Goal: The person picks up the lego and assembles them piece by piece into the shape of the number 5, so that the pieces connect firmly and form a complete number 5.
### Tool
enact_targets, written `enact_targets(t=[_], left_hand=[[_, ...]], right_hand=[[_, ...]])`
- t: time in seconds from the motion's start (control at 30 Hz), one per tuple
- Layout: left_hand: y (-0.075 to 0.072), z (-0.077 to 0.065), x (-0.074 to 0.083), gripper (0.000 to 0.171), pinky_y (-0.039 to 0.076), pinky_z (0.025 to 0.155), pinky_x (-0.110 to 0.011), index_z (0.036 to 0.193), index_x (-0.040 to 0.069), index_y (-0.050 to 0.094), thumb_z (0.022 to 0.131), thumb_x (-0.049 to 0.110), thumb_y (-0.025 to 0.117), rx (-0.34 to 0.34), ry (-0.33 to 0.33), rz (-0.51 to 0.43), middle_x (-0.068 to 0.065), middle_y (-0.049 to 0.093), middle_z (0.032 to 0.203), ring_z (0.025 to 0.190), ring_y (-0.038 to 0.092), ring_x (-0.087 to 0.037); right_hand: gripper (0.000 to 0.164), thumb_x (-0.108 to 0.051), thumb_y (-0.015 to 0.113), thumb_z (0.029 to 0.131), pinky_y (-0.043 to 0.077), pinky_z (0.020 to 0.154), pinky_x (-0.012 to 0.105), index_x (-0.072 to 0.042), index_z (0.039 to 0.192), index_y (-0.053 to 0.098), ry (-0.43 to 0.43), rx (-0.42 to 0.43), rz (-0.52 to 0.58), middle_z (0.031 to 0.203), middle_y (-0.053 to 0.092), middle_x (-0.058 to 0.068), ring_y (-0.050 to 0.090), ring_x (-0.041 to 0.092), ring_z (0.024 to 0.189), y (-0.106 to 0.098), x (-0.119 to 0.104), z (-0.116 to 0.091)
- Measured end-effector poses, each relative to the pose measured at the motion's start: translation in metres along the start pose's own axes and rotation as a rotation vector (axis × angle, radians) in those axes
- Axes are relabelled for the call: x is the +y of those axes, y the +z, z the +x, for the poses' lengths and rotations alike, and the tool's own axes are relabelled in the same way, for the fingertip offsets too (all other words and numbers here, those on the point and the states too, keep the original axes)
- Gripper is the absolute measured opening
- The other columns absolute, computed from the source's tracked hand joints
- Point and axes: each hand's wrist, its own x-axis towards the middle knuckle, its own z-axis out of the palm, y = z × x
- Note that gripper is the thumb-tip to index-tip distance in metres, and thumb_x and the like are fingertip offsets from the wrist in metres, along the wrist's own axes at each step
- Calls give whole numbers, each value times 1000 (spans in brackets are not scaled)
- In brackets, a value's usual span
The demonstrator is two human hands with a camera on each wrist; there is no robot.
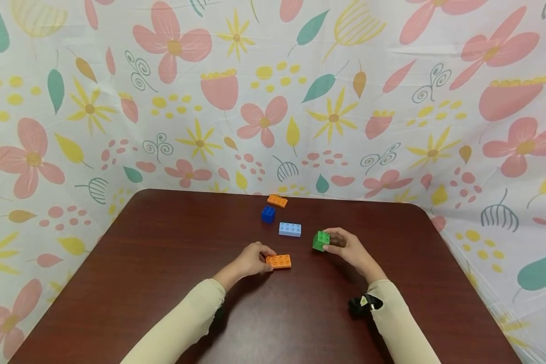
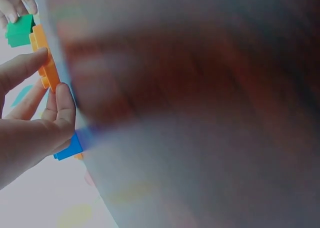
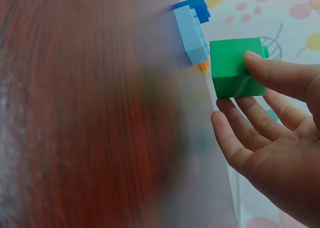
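Observation:
My left hand (image 1: pixel 251 260) pinches the left end of an orange toy brick (image 1: pixel 279 261) between thumb and fingers, low over the table. In the left wrist view the thumb lies across the orange brick's (image 2: pixel 46 58) studded side. To the right, my right hand (image 1: pixel 348 247) holds a green toy brick (image 1: pixel 320 241) by its right side. Seen from the right wrist, the thumb presses one face of the green brick (image 3: pixel 236 68) and fingers support it from beneath. Beyond the hands lies a light blue brick (image 1: pixel 290 229), studs up.
A dark blue brick (image 1: pixel 268 214) and a second orange brick (image 1: pixel 277 200) sit farther back, near the far edge of the brown table (image 1: pixel 186 227). Behind that edge hangs a flowered cloth (image 1: pixel 264 167). A black strap device (image 1: pixel 364 306) is at the right wrist.

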Motion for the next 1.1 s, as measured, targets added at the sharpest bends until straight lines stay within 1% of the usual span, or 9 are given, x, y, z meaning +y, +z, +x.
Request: enact_targets(t=[0.1, 0.23, 0.47, 0.8, 0.93, 1.1], left_hand=[[-1, 2, -3, 31, 52, 71, -28, 108, 3, 71, 78, 1, 78, -2, 23, 10, -7, 56, 94, 79, 56, -17], [-3, 6, -7, 30, 51, 70, -26, 108, 4, 72, 78, 1, 78, -12, 28, 22, -7, 56, 93, 80, 56, -17], [-6, 9, -10, 31, 51, 69, -25, 107, 3, 72, 77, -1, 78, -7, 37, 32, -9, 55, 92, 80, 57, -18], [-8, 12, -16, 32, 50, 70, -25, 107, 2, 72, 75, -2, 79, -7, 55, 30, -7, 55, 91, 80, 55, -16], [-8, 11, -16, 32, 49, 68, -24, 106, 1, 72, 75, -3, 79, -2, 65, 21, -9, 55, 91, 78, 55, -16], [-7, 11, -16, 32, 48, 68, -23, 107, 2, 72, 75, -2, 79, -1, 57, 18, -9, 55, 90, 78, 54, -15]], right_hand=[[46, -11, 69, 90, 52, 82, 28, -2, 132, 52, -11, 1, 11, 123, 58, 21, 57, 34, 111, 2, -1, 0], [46, -12, 70, 89, 51, 81, 25, -3, 131, 54, -18, -7, 25, 123, 59, 21, 57, 34, 111, 6, -5, 1], [46, -14, 70, 89, 51, 86, 30, -6, 131, 54, -11, -35, 48, 124, 58, 19, 55, 34, 114, 14, -11, 3], [43, -14, 71, 88, 51, 85, 31, -7, 128, 56, -17, -51, 74, 122, 60, 18, 56, 33, 111, 27, -17, 9], [43, -14, 71, 88, 50, 88, 33, -8, 128, 57, -14, -58, 82, 122, 60, 17, 56, 32, 112, 32, -17, 11], [44, -13, 71, 88, 50, 89, 37, -8, 130, 56, -3, -70, 90, 124, 60, 16, 56, 32, 113, 38, -18, 12]])
